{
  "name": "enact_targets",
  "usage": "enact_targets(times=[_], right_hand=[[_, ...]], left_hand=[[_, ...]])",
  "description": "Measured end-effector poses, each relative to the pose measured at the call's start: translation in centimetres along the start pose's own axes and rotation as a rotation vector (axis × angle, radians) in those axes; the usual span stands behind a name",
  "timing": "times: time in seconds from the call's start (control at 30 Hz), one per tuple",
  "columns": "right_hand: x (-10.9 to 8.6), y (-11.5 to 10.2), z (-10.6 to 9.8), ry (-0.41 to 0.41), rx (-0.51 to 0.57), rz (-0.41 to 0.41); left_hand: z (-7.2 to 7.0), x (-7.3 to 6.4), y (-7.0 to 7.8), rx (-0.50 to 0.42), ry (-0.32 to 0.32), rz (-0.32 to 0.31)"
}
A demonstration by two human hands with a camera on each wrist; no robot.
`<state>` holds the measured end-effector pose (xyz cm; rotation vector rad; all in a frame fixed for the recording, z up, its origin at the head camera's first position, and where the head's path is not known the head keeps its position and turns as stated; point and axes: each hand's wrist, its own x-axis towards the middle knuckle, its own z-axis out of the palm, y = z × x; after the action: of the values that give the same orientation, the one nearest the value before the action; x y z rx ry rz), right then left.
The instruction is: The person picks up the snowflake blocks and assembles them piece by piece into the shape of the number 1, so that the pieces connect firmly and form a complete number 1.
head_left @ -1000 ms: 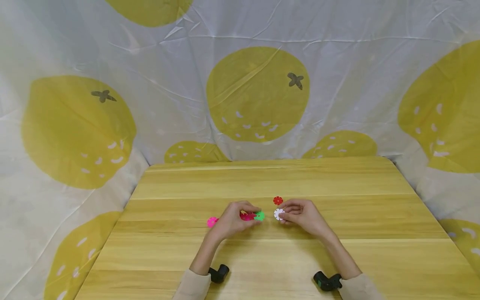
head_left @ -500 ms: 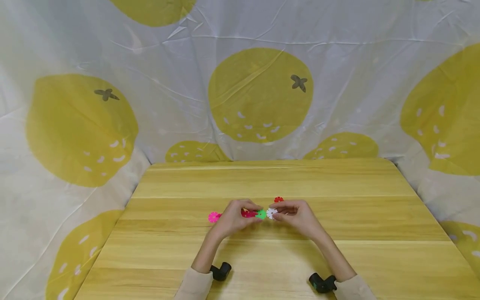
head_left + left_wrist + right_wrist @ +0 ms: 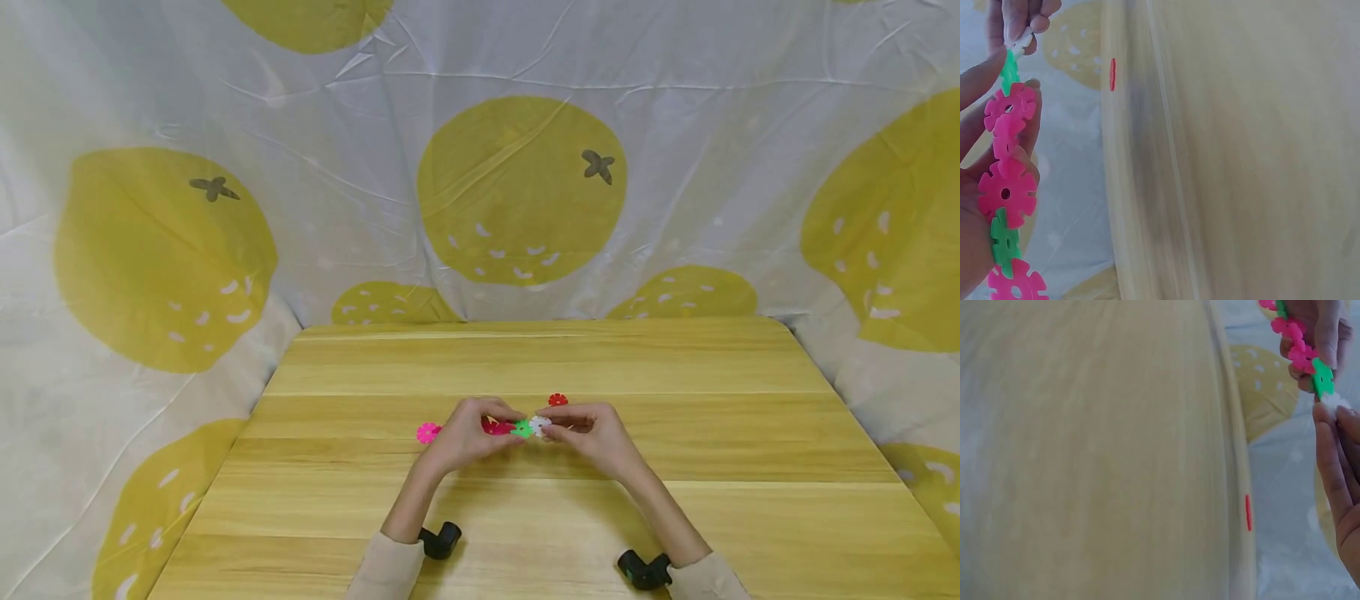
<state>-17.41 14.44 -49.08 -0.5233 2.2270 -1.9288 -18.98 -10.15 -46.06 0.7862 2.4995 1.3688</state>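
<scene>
My left hand (image 3: pixel 467 435) pinches the green end of a chain of notched plastic discs. In the left wrist view the chain runs as several pink discs (image 3: pixel 1007 192) with a green disc (image 3: pixel 1005 242) among them, up to the green end disc (image 3: pixel 1010 72). A white notched disc (image 3: pixel 539 427) is pinched between thumb and fingers of my right hand (image 3: pixel 600 435). Its edge meets the green end disc; how deep the slots sit in each other I cannot tell. A pink disc (image 3: pixel 428 432) at the chain's other end sticks out left of my left hand.
A single red disc (image 3: pixel 557 400) lies on the wooden table (image 3: pixel 675 367) just beyond my right hand. Black wrist cameras (image 3: pixel 441 541) hang at both cuffs. A lemon-print cloth (image 3: pixel 517 192) covers the wall behind the table.
My right hand has moved left with the white disc, closing the gap to the green end disc, which it now meets. The left hand has stayed nearly in place.
</scene>
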Motion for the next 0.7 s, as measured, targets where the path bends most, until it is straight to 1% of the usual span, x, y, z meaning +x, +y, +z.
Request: enact_targets(times=[0.17,0.47,0.57,0.7], right_hand=[[-0.09,-0.02,0.20,-0.010,0.065,-0.026],[-0.26,-0.06,0.68,-0.031,0.107,-0.063],[-0.27,-0.02,0.81,-0.016,0.109,-0.074],[-0.31,-0.15,1.00,0.010,0.129,-0.084]], left_hand=[[-0.05,-0.08,0.05,-0.005,0.021,-0.003],[-0.19,-0.34,-0.28,-0.019,0.017,0.018],[-0.18,-0.34,-0.28,-0.027,0.023,0.019],[-0.07,-0.32,-0.24,-0.050,0.033,-0.002]])
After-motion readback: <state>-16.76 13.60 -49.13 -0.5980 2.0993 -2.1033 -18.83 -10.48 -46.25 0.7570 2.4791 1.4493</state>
